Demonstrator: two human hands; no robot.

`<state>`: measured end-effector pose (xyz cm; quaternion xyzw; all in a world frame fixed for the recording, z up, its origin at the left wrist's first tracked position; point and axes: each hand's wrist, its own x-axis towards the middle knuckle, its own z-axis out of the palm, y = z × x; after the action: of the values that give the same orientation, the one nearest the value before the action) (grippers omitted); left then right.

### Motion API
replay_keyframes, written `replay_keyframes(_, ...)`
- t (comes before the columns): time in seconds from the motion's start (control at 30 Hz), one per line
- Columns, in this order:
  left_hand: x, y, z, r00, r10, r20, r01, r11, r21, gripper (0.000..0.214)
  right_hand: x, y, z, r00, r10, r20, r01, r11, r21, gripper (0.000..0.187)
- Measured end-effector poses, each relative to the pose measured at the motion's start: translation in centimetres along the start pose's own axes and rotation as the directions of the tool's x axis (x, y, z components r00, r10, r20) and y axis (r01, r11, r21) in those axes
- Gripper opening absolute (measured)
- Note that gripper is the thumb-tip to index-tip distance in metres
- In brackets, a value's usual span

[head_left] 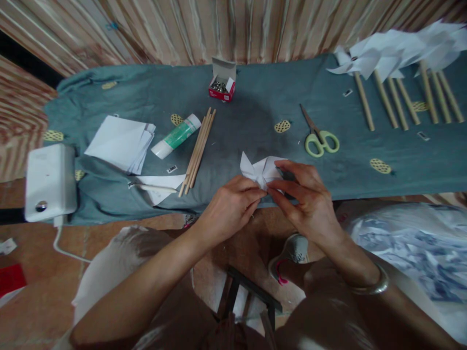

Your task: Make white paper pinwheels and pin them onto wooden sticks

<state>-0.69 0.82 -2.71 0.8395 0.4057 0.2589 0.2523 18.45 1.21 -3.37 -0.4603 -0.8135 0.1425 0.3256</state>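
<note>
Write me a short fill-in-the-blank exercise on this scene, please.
1. The left hand and right hand pinch a folded white ____.
2. The scissors have ____ handles.
3. The glue tube lies just ____ of the sticks.
4. The red box has its lid ____.
Missing: paper; green; left; open.

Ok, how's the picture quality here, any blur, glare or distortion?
Head view: dim, even light, no glare; wide-angle warp bows the blue cloth; left hand, right hand and folded paper reasonably sharp; pinwheels at far right washed out and smeared.
</note>
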Motion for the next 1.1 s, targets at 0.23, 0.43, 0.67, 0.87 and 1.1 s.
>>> replay_keyframes(0.23,0.08,0.05,0.01,1.0,-0.008,0.022,0.008,1.0,-0.008,0.019,-0.03,-0.02,0.04,1.0,0.016,-0.019,-0.015,1.0,0.022,0.016)
replay_keyframes(0.43,0.1,-0.02,0.14,1.0,0.001,0.011,-0.001,1.0,-0.007,0.018,-0.16,0.02,0.11,1.0,0.017,0.001,-0.017,1.0,0.015,0.016)
replay_keyframes(0.67,0.12,-0.02,0.02,0.999,0.015,0.047,-0.018,0.998,0.062,0.017,-0.22,-0.02,0.14,1.0,-0.001,0.009,0.002,1.0,-0.028,0.016)
replay_keyframes(0.87,0.04,0.0,0.06,0.999,0.024,0.042,-0.028,0.996,0.085,0.023,-0.26,0.02,0.27,1.0,0.008,0.005,-0.008,1.0,-0.011,0.016)
replay_keyframes(1.1,-0.18,-0.15,0.16,0.999,0.0,0.037,-0.002,0.998,0.057,0.021,-0.2,-0.03,0.44,1.0,0.016,-0.007,-0.016,1.0,-0.01,0.015)
